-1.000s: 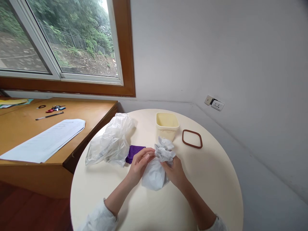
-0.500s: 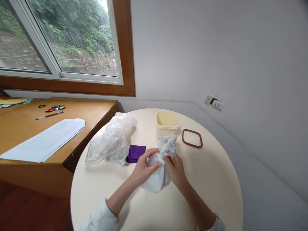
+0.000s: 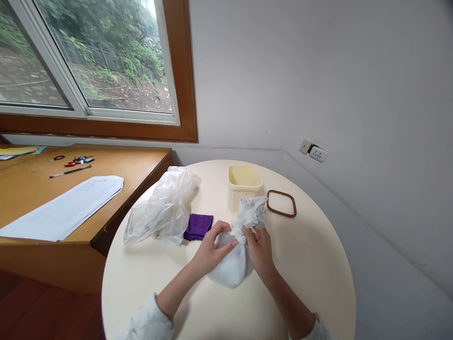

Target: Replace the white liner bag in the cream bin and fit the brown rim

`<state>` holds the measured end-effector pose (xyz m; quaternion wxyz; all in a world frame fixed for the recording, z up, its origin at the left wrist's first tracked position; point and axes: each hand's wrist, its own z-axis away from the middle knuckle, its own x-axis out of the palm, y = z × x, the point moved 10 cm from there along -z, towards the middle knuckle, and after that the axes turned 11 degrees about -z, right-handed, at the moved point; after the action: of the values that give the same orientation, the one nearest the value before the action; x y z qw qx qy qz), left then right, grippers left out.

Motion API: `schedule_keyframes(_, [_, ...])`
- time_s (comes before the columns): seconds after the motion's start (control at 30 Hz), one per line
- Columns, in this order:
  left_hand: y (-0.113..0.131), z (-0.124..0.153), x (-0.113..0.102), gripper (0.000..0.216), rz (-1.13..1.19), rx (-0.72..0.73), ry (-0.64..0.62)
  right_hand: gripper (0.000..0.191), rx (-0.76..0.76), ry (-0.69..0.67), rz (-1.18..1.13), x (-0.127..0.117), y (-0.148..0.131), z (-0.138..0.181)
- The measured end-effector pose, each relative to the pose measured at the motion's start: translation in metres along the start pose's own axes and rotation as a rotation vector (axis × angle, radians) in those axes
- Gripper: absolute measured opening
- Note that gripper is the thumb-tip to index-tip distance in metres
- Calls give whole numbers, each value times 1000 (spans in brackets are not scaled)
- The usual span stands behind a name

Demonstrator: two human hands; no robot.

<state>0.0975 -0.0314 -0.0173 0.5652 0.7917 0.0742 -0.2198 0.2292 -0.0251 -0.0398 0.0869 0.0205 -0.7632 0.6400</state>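
Note:
A full white plastic bag [image 3: 231, 267] is gathered and twisted at its neck, with a crumpled top flaring above. My left hand [image 3: 211, 249] is closed around the left side of the neck, thumb and fingers gripping the twisted plastic. On the other side, my right hand [image 3: 261, 248] pinches the bag just under its crumpled top. What the bag contains is hidden. Directly behind it stands a cream square tub [image 3: 245, 188] without a lid. A folded purple cloth [image 3: 198, 226] lies left of my left hand.
On the round cream table [image 3: 311, 283], a crumpled clear plastic bag [image 3: 161, 208] lies at the left and a brown rounded-square ring [image 3: 282, 215] at the right. A wooden desk [image 3: 141, 160] beside it bears papers [image 3: 67, 205], a pen [image 3: 70, 171] and keys [image 3: 79, 160].
The bag's crumpled top has tilted to the right, and its neck looks more tightly twisted. Both hands keep hold of it. The view has shifted slightly.

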Motion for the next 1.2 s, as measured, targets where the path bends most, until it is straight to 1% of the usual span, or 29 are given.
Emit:
schedule_keyframes(0.13, [-4,-1,-2,13,6,-6,44,27,-13,-51,18,2,-5,-2])
schedule_keyframes(0.2, [-7,-1,-3,13,8,-21,63,24,-44,-110,54,8,-13,-2])
schedule_keyframes(0.27, [-8,-1,-2,14,19,-22,64,26,-63,-187,61,16,-21,0])
schedule_keyframes(0.33, [-8,-2,-3,16,34,-8,70,29,-38,-264,36,25,-24,3])
schedule_keyframes(0.43, [-9,-2,-8,19,66,2,123,24,36,-316,-29,29,-23,5])
schedule_keyframes(0.5, [-14,-2,-14,22,88,-21,169,22,79,-320,-75,26,-23,4])
schedule_keyframes(0.57, [-22,-1,-18,24,86,-63,204,20,105,-307,-98,18,-25,0])
schedule_keyframes(0.67, [-32,-1,-19,23,38,-119,209,24,87,-248,-95,-7,-41,-14])
schedule_keyframes(0.77, [-36,-1,-16,21,-71,-136,187,29,20,-160,-70,-41,-70,-39])
schedule_keyframes(0.8, [-37,0,-16,20,-125,-138,184,29,-19,-119,-47,-54,-82,-50])
schedule_keyframes(0.87, [-38,1,-14,22,-242,-132,177,29,-41,-74,-11,-76,-100,-76])
schedule_keyframes(0.9, [-39,2,-13,25,-302,-128,169,30,-46,-72,8,-84,-107,-89])
schedule_keyframes(1.0, [-43,3,-4,35,-524,-100,114,26,-197,43,105,-110,-129,-134])
schedule_keyframes(1.07, [-46,5,4,39,-694,-64,78,23,-260,127,197,-121,-130,-166])
schedule_keyframes(1.13, [-48,7,10,40,-838,-31,68,21,-290,216,299,-126,-122,-197])
schedule_keyframes(1.2, [-50,9,14,39,-937,-26,60,21,-299,259,320,-126,-107,-227])
